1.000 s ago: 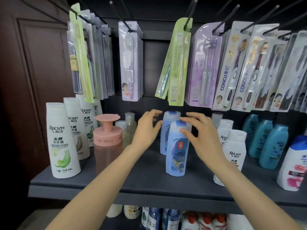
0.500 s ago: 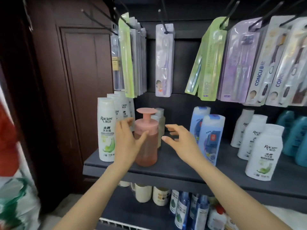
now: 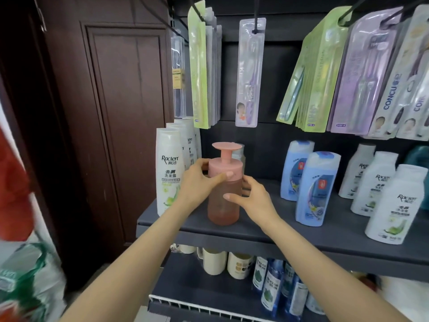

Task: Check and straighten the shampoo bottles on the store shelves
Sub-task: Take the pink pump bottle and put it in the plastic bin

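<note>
From my feed, both hands grasp the pink pump bottle (image 3: pixel 223 196), left hand (image 3: pixel 199 180) at its collar and right hand (image 3: pixel 251 198) round its body, upright near the front of the dark grey shelf (image 3: pixel 267 235), white shampoo bottles (image 3: pixel 169 173) just beside, brown wooden door (image 3: pixel 120 112) further left.
</note>
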Available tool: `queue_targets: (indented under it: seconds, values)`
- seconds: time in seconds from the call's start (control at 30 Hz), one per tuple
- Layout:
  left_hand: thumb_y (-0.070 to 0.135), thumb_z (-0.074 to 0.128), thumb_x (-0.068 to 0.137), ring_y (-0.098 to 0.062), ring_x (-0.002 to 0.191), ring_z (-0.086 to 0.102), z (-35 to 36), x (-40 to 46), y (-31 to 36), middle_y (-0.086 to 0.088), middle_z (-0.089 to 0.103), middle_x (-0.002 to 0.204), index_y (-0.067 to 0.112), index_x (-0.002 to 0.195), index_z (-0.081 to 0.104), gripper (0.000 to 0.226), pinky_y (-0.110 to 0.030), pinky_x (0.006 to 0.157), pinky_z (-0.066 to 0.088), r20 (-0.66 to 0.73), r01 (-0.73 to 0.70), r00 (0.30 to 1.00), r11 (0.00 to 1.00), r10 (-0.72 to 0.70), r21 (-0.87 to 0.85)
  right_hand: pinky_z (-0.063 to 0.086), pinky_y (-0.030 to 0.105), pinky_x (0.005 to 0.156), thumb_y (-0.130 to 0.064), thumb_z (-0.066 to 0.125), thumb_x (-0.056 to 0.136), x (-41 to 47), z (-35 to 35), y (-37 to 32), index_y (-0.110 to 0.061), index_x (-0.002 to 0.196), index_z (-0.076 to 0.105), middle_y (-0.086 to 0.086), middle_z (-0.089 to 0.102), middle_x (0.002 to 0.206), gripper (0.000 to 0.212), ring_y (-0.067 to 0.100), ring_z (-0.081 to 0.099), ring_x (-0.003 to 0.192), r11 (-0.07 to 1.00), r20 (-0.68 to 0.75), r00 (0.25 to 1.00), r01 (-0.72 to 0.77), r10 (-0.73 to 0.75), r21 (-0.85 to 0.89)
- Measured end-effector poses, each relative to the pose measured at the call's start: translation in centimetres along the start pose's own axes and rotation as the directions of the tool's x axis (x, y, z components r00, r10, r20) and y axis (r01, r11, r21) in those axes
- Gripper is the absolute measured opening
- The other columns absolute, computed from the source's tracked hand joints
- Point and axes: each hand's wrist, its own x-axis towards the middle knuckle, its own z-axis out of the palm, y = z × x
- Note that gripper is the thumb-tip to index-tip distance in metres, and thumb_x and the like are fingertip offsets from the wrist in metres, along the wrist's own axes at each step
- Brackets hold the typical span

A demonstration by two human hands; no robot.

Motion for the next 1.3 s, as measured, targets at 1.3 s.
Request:
queue_targets:
  seconds: [1.3]
  values:
    - [0.024, 0.068, 0.085, -0.004, 0.086, 0.066, 25.5, -18.1, 20.3, 0.003, 0.068, 0.104, 0.015, 0.110, 0.065, 0.026, -0.024, 0.066, 0.058, 0.528, 0.145, 0.838, 0.876, 0.139, -0.461, 0.056, 0.020, 0.070, -0.017, 0.078, 0.072, -26.8, -30.6, 3.5, -0.033, 0.106, 0.055, -0.007, 0.067, 0.100, 0.044, -0.003, 0.066, 0.084, 0.993, -0.476, 0.873, -0.065, 0.103, 0.096]
